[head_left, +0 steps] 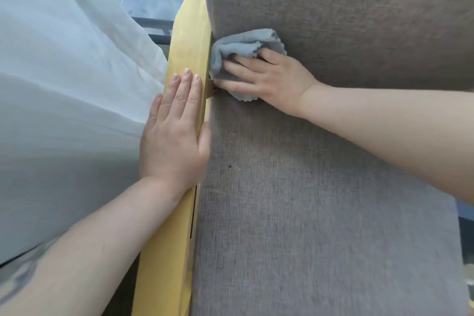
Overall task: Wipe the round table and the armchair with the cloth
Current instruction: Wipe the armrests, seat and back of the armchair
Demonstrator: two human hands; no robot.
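The armchair [320,213] fills the right of the view, its grey fabric seat nearest and the backrest rising beyond. Along its left side runs a pale wooden armrest [179,59]. The left hand [174,141] lies flat and open on that wood, fingers together, gripping nothing. Farther in, the right hand [269,77] presses a bunched pale blue cloth [243,43] into the crease where seat meets backrest, just beside the armrest. A white sheer curtain [64,84] hangs at left.
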